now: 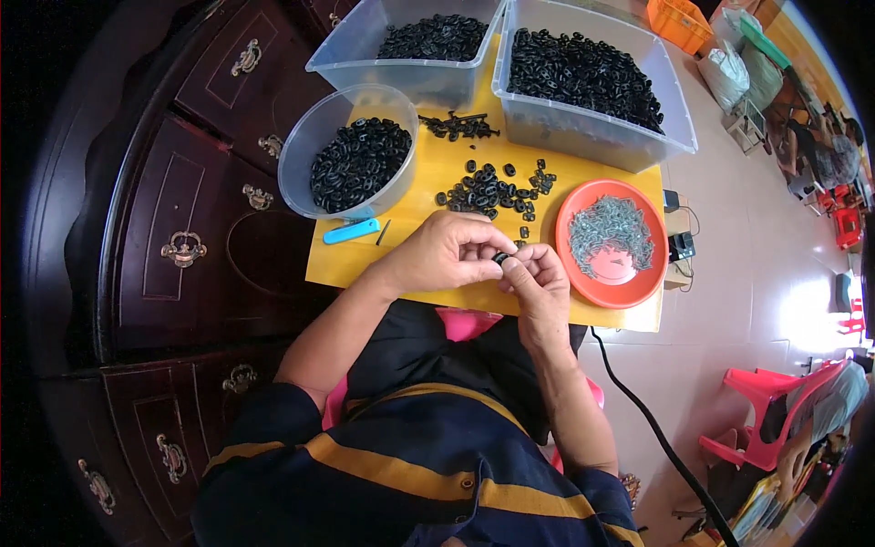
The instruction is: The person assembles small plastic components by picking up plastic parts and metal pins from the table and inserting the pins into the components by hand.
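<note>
A small black oval plastic part (pixel 500 258) is pinched between the fingertips of both my hands, over the near part of the yellow table (pixel 428 287). My left hand (pixel 451 252) grips it from the left, fingers closed. From the right, my right hand (pixel 538 287) closes thumb and fingers on the same piece; whether a second small piece is in there is hidden. Just beyond my fingers lies a loose pile of black oval parts (pixel 488 190). An orange-red plate (pixel 567 264) of small silvery metal pieces (pixel 612 232) stands beside my right hand.
Left of the pile stands a round clear tub (pixel 296 187) of black parts. Two clear bins (pixel 583 123) (pixel 401 73) of black parts stand behind. A blue-handled tool (pixel 352 232) and thin dark rod (pixel 384 232) lie near my left wrist. Dark drawers (pixel 173 219) border the left; a black cable (pixel 652 424) hangs right.
</note>
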### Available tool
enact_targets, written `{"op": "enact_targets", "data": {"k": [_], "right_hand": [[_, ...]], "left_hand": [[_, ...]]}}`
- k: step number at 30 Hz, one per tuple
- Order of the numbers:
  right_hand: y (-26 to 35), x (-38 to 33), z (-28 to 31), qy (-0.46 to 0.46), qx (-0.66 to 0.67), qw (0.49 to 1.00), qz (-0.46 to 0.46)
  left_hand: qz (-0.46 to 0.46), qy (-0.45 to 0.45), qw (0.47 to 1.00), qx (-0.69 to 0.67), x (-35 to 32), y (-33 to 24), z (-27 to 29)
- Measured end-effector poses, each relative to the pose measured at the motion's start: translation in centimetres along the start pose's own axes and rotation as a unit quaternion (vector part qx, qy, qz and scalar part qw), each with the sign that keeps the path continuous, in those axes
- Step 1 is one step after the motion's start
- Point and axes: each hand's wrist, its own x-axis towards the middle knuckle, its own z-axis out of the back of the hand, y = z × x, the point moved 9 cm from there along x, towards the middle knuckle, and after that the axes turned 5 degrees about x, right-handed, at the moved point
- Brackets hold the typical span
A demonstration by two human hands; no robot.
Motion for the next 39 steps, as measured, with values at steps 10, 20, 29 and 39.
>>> {"op": "enact_targets", "data": {"k": [10, 20, 29, 39], "right_hand": [[-0.1, 0.1, 1.6, -0.073, 0.069, 0.995, 0.015], [0.0, 0.3, 1.7, -0.081, 0.068, 0.994, -0.011], [0.0, 0.4, 2.0, -0.063, 0.079, 0.995, 0.004], [0.2, 0.2, 1.9, -0.068, 0.06, 0.996, 0.026]], "left_hand": [[-0.074, -0.155, 0.942, 0.289, -0.5, -3.9, -1.0], [-0.077, -0.161, 0.944, 0.277, -0.4, -3.7, -1.3], [-0.077, -0.146, 0.948, 0.272, -0.4, -3.4, -1.5], [-0.085, -0.152, 0.946, 0.274, -0.4, -3.7, -1.6]]}}
